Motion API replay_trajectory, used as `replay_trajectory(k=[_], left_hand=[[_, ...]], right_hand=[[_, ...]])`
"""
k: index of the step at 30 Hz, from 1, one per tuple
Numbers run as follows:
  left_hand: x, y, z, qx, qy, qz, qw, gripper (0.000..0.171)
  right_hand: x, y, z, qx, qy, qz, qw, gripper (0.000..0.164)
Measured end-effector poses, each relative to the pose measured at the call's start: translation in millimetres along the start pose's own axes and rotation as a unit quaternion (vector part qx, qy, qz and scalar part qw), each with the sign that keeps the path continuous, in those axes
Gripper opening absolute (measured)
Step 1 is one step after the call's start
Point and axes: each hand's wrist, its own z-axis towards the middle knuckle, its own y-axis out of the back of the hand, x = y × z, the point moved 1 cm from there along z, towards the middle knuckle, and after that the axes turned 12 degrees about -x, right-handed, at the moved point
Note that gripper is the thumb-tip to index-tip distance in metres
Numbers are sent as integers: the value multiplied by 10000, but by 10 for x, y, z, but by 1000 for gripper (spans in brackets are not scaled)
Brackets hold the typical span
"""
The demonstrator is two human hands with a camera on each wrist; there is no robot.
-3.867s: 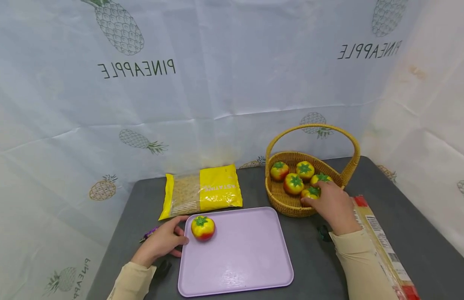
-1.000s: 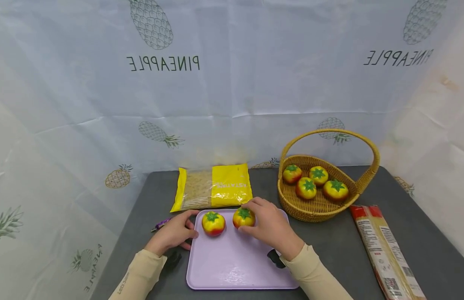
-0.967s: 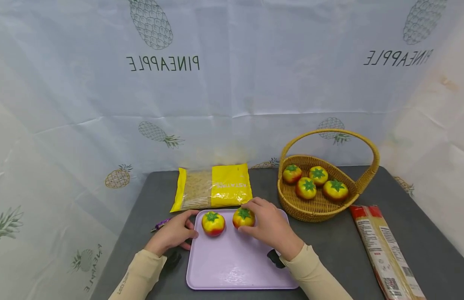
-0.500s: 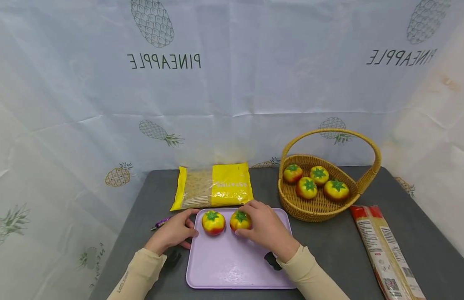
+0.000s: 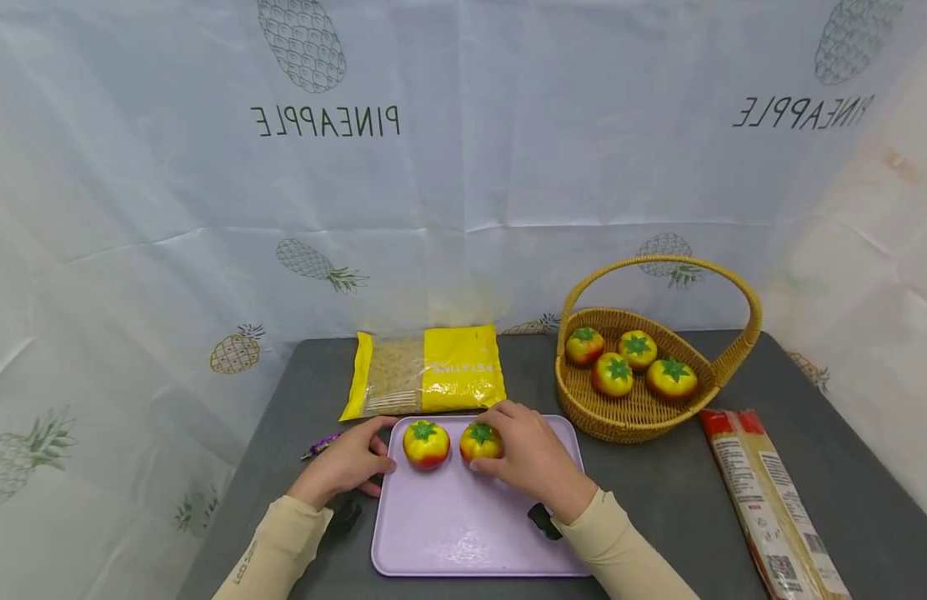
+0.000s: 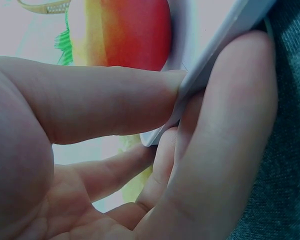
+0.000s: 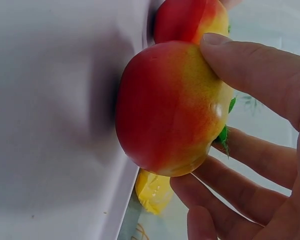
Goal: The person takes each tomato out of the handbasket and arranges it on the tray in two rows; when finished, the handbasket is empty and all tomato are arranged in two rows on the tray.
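My right hand [image 5: 534, 454] holds a red-and-yellow fruit with a green leafy top [image 5: 481, 442] between thumb and fingers, low over the lilac tray [image 5: 463, 533]. In the right wrist view the thumb lies on one side of this fruit [image 7: 170, 110] and fingertips on the other. A second, matching fruit [image 5: 426, 445] sits at the tray's back left corner, just left of the held one. My left hand [image 5: 347, 462] pinches the tray's left rim; the left wrist view shows the thumb against the tray edge [image 6: 210, 55] and fingers on its outer side and beneath.
A wicker basket [image 5: 621, 429] with a tall handle and several similar fruits stands at the back right. A yellow pasta bag [image 5: 463, 371] lies behind the tray. At right is a long noodle packet [image 5: 771, 500]; a small purple wrapper [image 5: 323, 444] is by the left hand.
My right hand has brought a fruit from the basket to the tray, then shifted it slightly left toward the other fruit. The left hand keeps its place at the tray's rim.
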Motion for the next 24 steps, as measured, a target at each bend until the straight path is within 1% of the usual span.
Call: replay_trajectory(k=[8,18,24], left_hand=[[-6,12,11,17,68,55,10000,72],[-5,18,24,37,61,40,10000,71],[-1,18,27,33,58,84,9999,72]], right_hand=[[-2,-2,23,75,-81,-54,9999,54],[7,12,31,63,-128,-15,9999,55],[11,12,35,130,-181,-6,9998,58]])
